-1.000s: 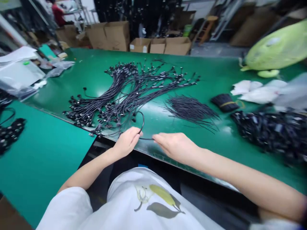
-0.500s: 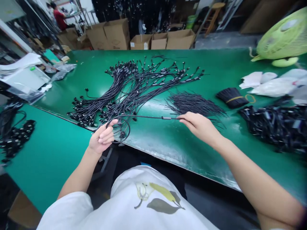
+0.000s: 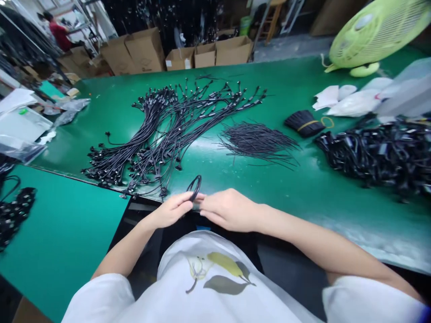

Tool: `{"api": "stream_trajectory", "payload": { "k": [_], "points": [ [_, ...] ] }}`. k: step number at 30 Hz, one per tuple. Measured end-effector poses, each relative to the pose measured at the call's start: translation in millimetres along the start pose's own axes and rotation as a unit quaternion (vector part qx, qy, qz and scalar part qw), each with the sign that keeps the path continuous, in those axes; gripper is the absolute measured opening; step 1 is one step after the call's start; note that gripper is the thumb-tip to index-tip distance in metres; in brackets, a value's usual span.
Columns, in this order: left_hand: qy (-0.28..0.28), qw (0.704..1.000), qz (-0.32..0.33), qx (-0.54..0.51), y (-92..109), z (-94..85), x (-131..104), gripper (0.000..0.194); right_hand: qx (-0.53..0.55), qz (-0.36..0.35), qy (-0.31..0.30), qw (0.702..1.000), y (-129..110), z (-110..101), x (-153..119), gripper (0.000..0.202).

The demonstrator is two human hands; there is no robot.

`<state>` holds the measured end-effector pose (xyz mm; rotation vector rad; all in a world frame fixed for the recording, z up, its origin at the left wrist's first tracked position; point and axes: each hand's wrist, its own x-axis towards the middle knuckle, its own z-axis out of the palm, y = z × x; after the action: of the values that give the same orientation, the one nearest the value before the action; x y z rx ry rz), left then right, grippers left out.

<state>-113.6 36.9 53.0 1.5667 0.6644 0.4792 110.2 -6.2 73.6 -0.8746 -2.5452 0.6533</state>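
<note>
Gripping a small loop of black cable [image 3: 196,186] at the front edge of the green tabletop [image 3: 286,193].
The cable is thin, smooth and curled into narrow, overlapping rings that stand up from the left hand [image 3: 173,210], pinched closed on it between thumb and fingers. The right hand [image 3: 230,210] meets the left fingertips, its fingers together and bent; whether they clasp the cable's end is hidden. Both hands are by the table edge, with bare green surface beyond them and to the right. Left of that space, sheaves of connector-tipped cables [image 3: 138,139] spread to the edge; farther back lies a heap of thin black strands [image 3: 259,140], with a banded black bundle [image 3: 305,123] to its right.
</note>
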Motion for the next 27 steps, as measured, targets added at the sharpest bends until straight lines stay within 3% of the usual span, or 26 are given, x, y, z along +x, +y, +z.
{"api": "stream_trajectory", "payload": {
  "k": [3, 6, 9, 12, 14, 17, 19, 22, 24, 27],
  "points": [
    [-0.004, 0.999, -0.024, -0.026, 3.4, 6.7, -4.3, 0.031, 0.075, 0.043, 0.132, 0.987, 18.2, -0.6, 6.0, 0.027],
    [0.051, 0.986, -0.018, -0.159, -0.1, 13.0, -2.3, 0.034, 0.166, 0.107, 0.280, 0.939, 35.9, 14.4, 16.0, 0.039],
    [0.091, 0.961, -0.013, -0.260, -9.1, 22.6, 3.4, 0.035, 0.384, 0.166, 0.285, 0.862, 45.0, 39.8, 29.3, 0.042],
    [0.137, 0.955, -0.020, -0.262, -19.9, 34.3, 6.4, 0.038, 0.561, 0.224, 0.304, 0.737, 45.7, 58.3, 37.6, 0.046],
    [0.169, 0.949, -0.029, -0.264, -25.7, 40.7, 6.0, 0.042, 0.621, 0.245, 0.320, 0.672, 43.4, 62.4, 38.6, 0.045],
    [0.224, 0.931, -0.025, -0.287, -31.2, 44.8, 3.4, 0.041, 0.692, 0.235, 0.332, 0.596, 36.5, 61.4, 35.7, 0.042],
    [0.216, 0.934, -0.037, -0.283, -33.8, 44.7, 1.3, 0.037, 0.728, 0.211, 0.323, 0.566, 28.8, 60.8, 33.6, 0.040],
    [0.149, 0.961, -0.081, -0.219, -36.4, 45.3, -0.3, 0.035, 0.720, 0.213, 0.311, 0.582, 12.6, 64.7, 34.4, 0.046],
    [0.142, 0.976, -0.088, -0.138, -36.1, 47.5, 1.1, 0.034, 0.661, 0.228, 0.349, 0.624, 0.5, 70.2, 37.5, 0.044],
    [0.139, 0.986, -0.084, -0.046, -33.6, 50.4, 4.3, 0.031, 0.523, 0.210, 0.416, 0.713, -13.5, 78.1, 41.5, 0.035]
  ]
}}
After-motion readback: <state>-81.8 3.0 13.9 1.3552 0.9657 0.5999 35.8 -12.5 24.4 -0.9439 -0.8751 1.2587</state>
